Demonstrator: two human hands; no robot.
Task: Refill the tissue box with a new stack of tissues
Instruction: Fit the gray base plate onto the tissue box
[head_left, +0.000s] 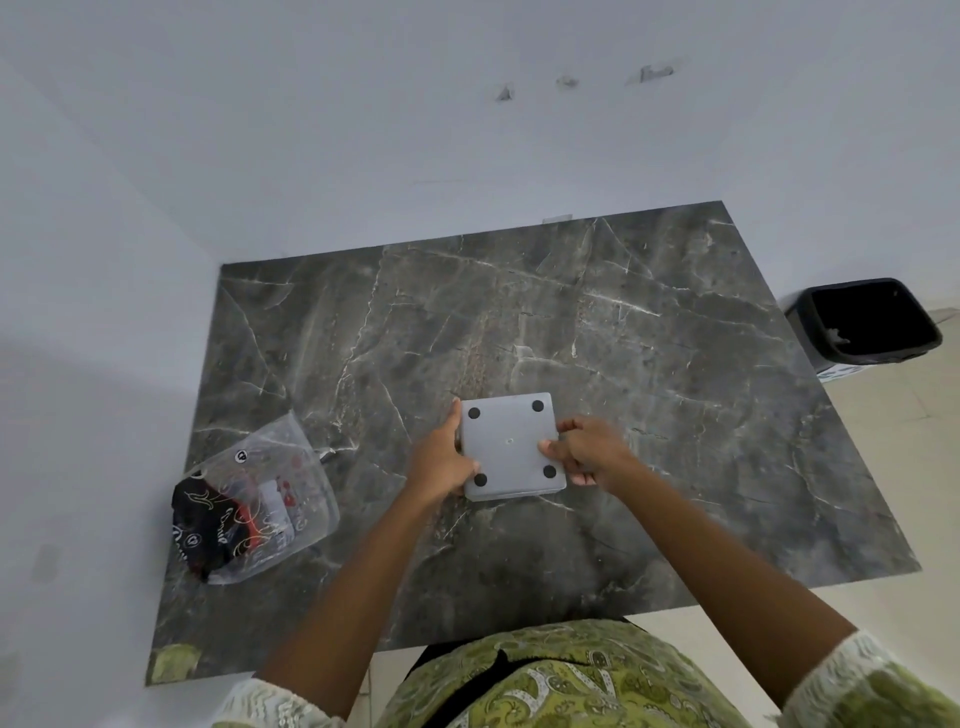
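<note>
A square pale grey tissue box (506, 439) lies upside down on the dark marble table (675, 415), its base up with a black rubber foot in each corner. My left hand (441, 460) grips the box's left side, thumb over the near left corner. My right hand (587, 449) holds the right edge, thumb pressed on the base near the near right foot. A clear plastic tissue pack (260, 501) with black and red print lies at the table's left edge, apart from both hands. Its contents are hard to make out.
The table stands in a corner, with white walls behind it and to the left. A black bin (867, 322) sits on the tiled floor past the table's right far corner. My green patterned clothing fills the bottom of the view.
</note>
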